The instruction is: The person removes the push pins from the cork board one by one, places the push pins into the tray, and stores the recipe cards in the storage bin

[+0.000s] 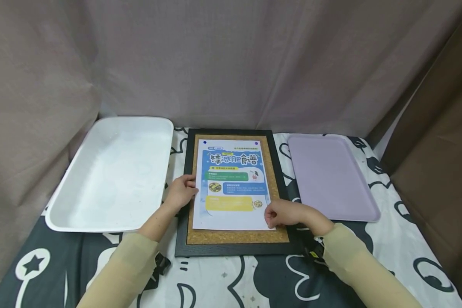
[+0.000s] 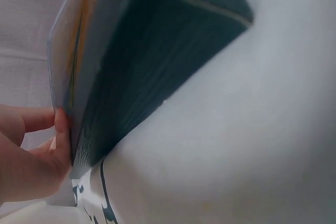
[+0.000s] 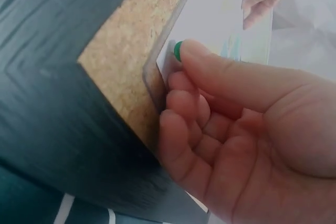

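Observation:
A printed paper sheet point(image 1: 231, 218) with a blue, green and yellow layout lies on a cork board point(image 1: 238, 236) in a black frame point(image 1: 238, 250). A blue push pin point(image 1: 205, 142) and a purple one mark its top corners. My left hand point(image 1: 181, 191) rests its fingertips at the sheet's left edge, also seen in the left wrist view beside the frame's side. At the lower right corner, my right hand point(image 1: 286, 212) has its fingers curled and its thumb on a green push pin point(image 3: 178, 51). Most of that pin is hidden by the thumb.
To the left stands a white tray point(image 1: 111, 171), and a lilac tray point(image 1: 331, 177) lies to the right. A black-and-white patterned cloth point(image 1: 215, 282) covers the table. Grey curtains point(image 1: 231, 64) hang behind, with a brown one at the right.

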Motion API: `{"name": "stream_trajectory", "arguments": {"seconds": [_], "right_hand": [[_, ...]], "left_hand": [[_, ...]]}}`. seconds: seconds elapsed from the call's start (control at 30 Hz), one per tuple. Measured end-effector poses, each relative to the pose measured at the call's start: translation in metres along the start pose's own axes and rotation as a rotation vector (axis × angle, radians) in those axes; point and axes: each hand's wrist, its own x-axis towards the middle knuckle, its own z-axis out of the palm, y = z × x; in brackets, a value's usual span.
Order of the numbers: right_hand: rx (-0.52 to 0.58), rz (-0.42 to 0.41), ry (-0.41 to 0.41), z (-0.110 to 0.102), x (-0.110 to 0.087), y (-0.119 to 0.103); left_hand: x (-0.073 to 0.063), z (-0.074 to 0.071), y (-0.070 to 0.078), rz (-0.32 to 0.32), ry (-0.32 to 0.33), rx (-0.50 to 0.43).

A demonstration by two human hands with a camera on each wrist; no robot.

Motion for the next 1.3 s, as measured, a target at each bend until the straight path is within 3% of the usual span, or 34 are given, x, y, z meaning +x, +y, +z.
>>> {"name": "stream_trajectory", "arguments": {"seconds": [0.2,0.33,0.53,0.77,1.0,1.3], "right_hand": [[0.004,-0.01,0.012,-0.002,-0.004,0.0],[0.084,0.0,0.154,-0.001,-0.004,0.007],[0.311,0.065,0.35,-0.011,-0.007,0.015],[0.436,0.141,0.46,-0.029,-0.019,0.02],[0.598,0.137,0.566,-0.05,-0.032,0.039],[0.646,0.167,0.675,-0.07,-0.044,0.069]], "left_hand": [[0.0,-0.002,-0.001,0.001,0.001,-0.008],[-0.001,-0.002,-0.002,0.0,-0.005,-0.013],[-0.001,-0.002,-0.003,-0.002,-0.004,-0.019],[0.0,-0.001,-0.004,-0.006,-0.01,-0.021],[-0.001,0.0,-0.003,0.018,-0.005,-0.017],[-0.002,0.001,-0.002,0.031,-0.011,-0.01]]}}
